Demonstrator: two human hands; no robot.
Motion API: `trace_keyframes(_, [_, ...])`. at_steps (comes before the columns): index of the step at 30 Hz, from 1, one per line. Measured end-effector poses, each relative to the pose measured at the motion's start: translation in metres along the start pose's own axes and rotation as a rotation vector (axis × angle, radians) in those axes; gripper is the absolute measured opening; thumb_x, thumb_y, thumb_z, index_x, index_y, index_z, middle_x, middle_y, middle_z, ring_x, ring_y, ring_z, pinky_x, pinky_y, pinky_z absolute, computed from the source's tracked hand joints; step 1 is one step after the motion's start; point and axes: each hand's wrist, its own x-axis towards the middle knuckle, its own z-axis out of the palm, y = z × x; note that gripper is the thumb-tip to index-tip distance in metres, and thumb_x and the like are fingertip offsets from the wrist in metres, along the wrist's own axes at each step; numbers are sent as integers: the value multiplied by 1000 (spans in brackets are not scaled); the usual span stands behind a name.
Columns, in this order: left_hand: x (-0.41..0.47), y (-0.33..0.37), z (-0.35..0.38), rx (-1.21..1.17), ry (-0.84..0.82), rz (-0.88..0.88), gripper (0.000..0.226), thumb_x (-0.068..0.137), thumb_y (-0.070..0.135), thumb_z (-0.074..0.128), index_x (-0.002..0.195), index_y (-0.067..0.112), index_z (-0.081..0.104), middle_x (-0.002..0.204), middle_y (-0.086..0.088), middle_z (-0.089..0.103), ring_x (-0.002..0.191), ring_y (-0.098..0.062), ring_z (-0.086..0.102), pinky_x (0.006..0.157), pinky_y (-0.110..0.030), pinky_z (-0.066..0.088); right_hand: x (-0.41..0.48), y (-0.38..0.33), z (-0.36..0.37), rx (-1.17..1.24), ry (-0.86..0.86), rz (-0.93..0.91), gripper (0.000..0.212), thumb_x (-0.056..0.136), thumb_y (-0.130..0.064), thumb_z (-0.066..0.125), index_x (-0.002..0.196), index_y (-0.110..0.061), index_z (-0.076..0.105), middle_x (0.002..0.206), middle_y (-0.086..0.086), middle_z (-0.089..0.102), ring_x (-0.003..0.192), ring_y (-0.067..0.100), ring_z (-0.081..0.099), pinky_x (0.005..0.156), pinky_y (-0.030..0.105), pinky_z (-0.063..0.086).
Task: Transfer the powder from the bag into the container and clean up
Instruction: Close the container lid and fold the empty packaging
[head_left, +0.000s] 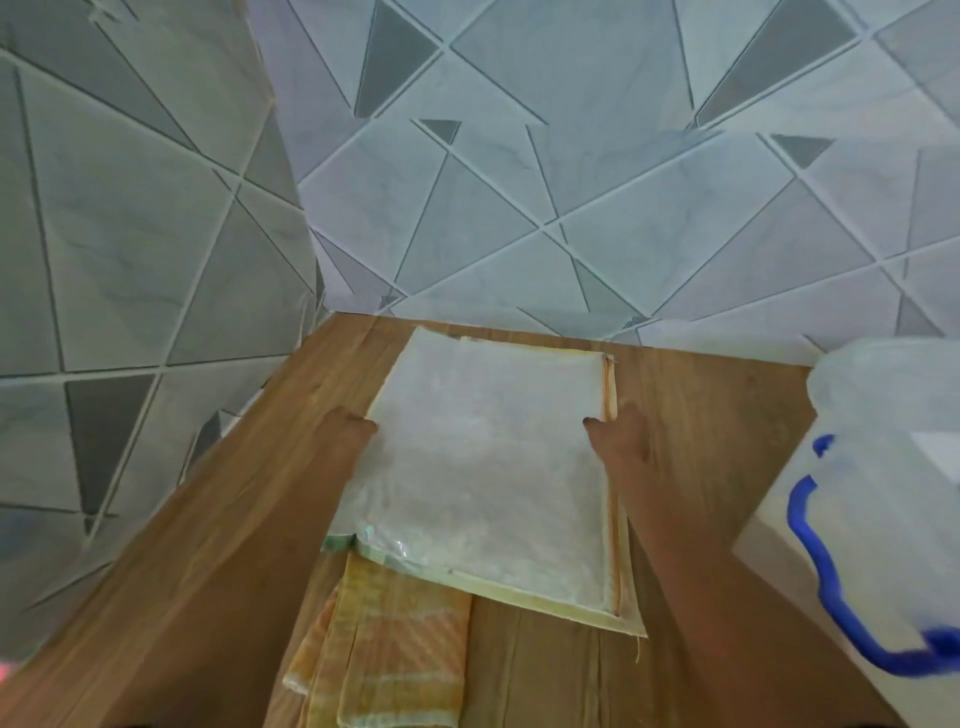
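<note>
A flat clear bag of white powder (493, 457) with a yellow-orange sealed edge lies on the wooden table (218, 545), reaching toward the wall. My left hand (350, 434) holds its left edge, thumb on top and fingers hidden under the bag. My right hand (621, 439) holds its right edge, thumb on the plastic and fingers along the orange seam. A translucent plastic container (883, 499) with a blue handle stands at the right, close to the camera and apart from both hands.
A folded yellow and orange checked cloth (389, 649) lies partly under the bag's near end. Tiled walls (571, 182) close the table at the back and left. Bare wood shows left of the bag and between the bag and the container.
</note>
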Motion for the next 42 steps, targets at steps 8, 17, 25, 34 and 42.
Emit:
trace_keyframes(8, [-117,34,7,296,83,435,52,90,23,58,138,11,41,147,-10,41,133,-29,41,110,-34,30,-91,20,-16,-18,11,-335,62,90,-30,54,144,-11,29,150,9,35,138,26,33,113,37,29])
trace_keyframes(17, [-281,3,37,239,90,600,61,74,39,47,130,14,52,136,-8,54,125,-29,50,104,-38,38,-209,96,-87,9,0,-542,49,90,-23,54,137,-14,42,139,3,50,129,20,46,109,26,31])
trace_keyframes(25, [-444,-24,108,176,133,574,39,84,26,61,121,16,58,112,-13,68,97,-33,64,80,-33,46,-281,225,-194,196,22,-587,31,84,-13,62,114,-13,63,113,1,69,107,18,63,95,34,49])
trace_keyframes(34, [-573,23,211,115,-86,760,15,85,15,63,98,22,67,110,0,67,97,-20,64,80,-24,43,-284,329,-363,209,293,-434,28,85,-11,60,113,-6,64,113,6,70,106,20,65,95,29,46])
trace_keyframes(42, [-591,86,303,67,-259,819,15,85,16,59,89,30,65,101,7,69,93,-14,64,84,-31,51,-230,376,-444,62,463,-249,26,90,-17,55,110,-6,67,111,8,70,105,26,65,90,31,46])
